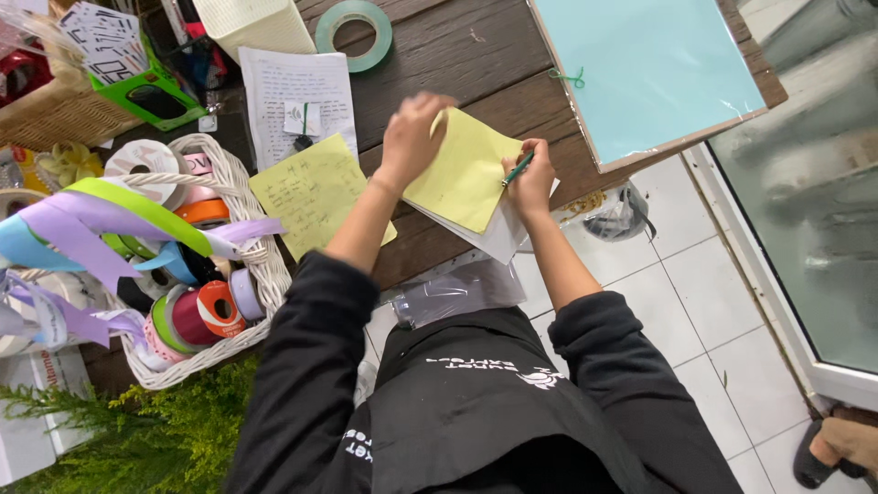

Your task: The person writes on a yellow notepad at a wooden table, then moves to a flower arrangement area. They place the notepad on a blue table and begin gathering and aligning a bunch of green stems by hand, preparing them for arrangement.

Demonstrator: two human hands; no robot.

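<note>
My left hand (412, 137) grips the top edge of a yellow sheet (466, 174) and lifts it off a small stack of white papers (503, 233) at the front edge of the dark wooden table (476, 55). On the sheet's right side, my right hand (533, 178) is closed around a green pen (517, 170). A second yellow sheet with handwriting (315, 192) lies flat just left of my left forearm.
A white wicker basket (261, 261) of ribbon spools stands at the left. A handwritten white page (297, 91), a green tape roll (355, 35) and a light blue board (645, 69) lie on the table. Greenery (155, 439) is bottom left. Another person's foot (837, 448) shows bottom right.
</note>
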